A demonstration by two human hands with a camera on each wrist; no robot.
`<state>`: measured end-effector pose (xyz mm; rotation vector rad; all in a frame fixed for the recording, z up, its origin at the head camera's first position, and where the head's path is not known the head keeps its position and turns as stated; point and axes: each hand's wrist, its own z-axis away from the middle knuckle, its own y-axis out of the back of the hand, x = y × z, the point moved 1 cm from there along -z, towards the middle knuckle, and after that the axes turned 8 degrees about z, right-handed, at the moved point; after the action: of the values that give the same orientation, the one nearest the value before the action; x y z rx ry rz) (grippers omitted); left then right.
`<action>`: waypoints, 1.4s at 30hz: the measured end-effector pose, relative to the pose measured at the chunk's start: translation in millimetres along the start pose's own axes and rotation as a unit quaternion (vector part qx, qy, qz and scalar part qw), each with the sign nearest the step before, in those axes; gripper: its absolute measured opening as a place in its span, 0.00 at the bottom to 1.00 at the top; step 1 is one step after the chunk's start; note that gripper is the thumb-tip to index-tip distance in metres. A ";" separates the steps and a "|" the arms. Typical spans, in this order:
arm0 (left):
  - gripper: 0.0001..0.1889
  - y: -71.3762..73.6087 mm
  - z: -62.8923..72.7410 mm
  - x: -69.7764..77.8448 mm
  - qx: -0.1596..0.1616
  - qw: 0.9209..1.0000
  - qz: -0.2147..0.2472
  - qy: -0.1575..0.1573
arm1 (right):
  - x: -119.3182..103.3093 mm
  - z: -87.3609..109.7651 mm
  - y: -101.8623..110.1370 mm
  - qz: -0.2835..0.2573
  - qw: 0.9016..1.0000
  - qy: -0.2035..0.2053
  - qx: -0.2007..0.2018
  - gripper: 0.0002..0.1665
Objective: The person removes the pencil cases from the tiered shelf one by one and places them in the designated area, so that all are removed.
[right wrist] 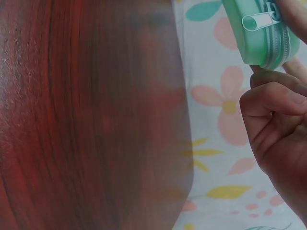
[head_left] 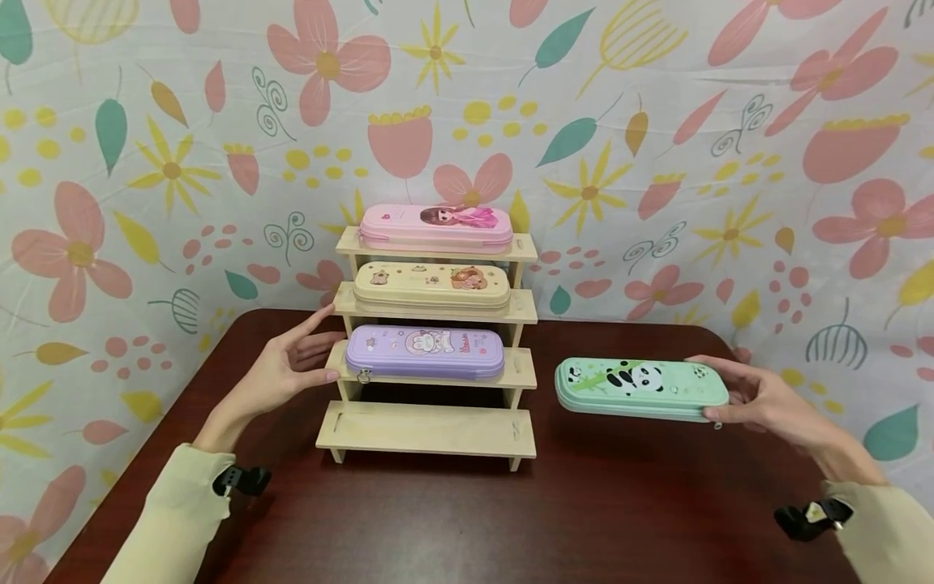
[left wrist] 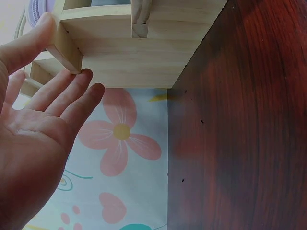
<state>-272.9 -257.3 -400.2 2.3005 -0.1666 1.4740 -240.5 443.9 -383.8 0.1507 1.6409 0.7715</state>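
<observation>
My right hand (head_left: 766, 403) pinches a mint green pencil case (head_left: 606, 381) by its right end. This panda-printed case is raised over the table, right of a stepped wooden rack (head_left: 430, 430); in the right wrist view its zipper pull (right wrist: 259, 21) hangs at the end. My left hand (head_left: 272, 371) rests on the rack's left side, fingers fairly straight, thumb at the purple case's tier. On the rack's upper tiers lie a pink case (head_left: 394, 227), a cream case (head_left: 409, 280) and a purple case (head_left: 387, 345). The lowest tier is bare.
The rack stands on a dark reddish-brown table (head_left: 467, 527). Behind it hangs a white cloth (head_left: 511, 49) printed with flowers and leaves. Black camera straps (head_left: 241, 480) sit on both wrists over pale sleeves.
</observation>
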 end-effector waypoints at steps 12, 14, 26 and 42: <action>0.52 -0.4 -0.2 0.1 0.000 1.000 0.003 0.000 | 27.2 -19.1 9.6 0.063 0.997 -0.042 0.029 0.40; 0.52 -0.4 -0.1 -0.1 0.000 1.000 0.002 0.001 | 31.4 -22.6 11.8 0.071 0.996 -0.051 0.030 0.40; 0.52 0.1 -0.1 -0.2 -0.002 1.000 0.002 0.004 | 49.3 -43.9 25.2 0.090 0.993 -0.066 0.036 0.37; 0.52 1.0 -1.2 -0.7 0.001 1.000 -0.005 0.006 | 63.6 -62.4 36.3 0.080 0.989 -0.123 0.032 0.42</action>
<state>-274.5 -257.8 -400.1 2.2908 -0.1511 1.4838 -324.4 479.1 -415.0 0.4122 1.4314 0.7878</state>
